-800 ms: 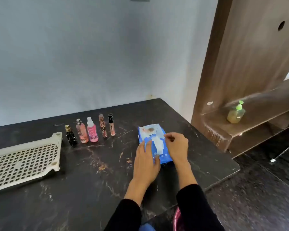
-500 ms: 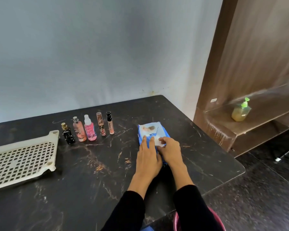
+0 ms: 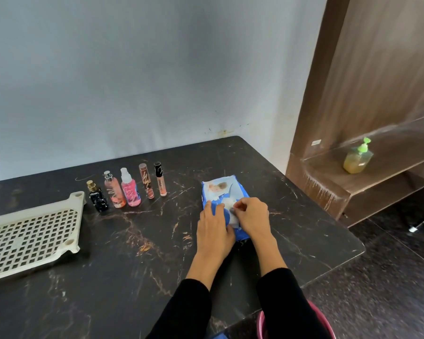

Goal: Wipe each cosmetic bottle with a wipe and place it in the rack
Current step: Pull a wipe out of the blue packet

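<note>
The left hand (image 3: 214, 230) presses flat on the wipe pack (image 3: 224, 192); the right hand (image 3: 251, 216) pinches a white wipe (image 3: 231, 211) at the pack's opening.

Both arms wear long black sleeves (image 3: 287, 302). The sleeves end above the wrists. The left hand (image 3: 214, 231) and right hand (image 3: 252, 217) are bare.

A pale blue-grey wall (image 3: 132, 69) fills the upper left of the frame. At right stands a brown wooden shelf unit (image 3: 377, 94) holding a soap bottle (image 3: 357, 157). The dark marbled surface (image 3: 132, 265) spans the lower half; dark speckled floor (image 3: 389, 277) lies lower right.
</note>
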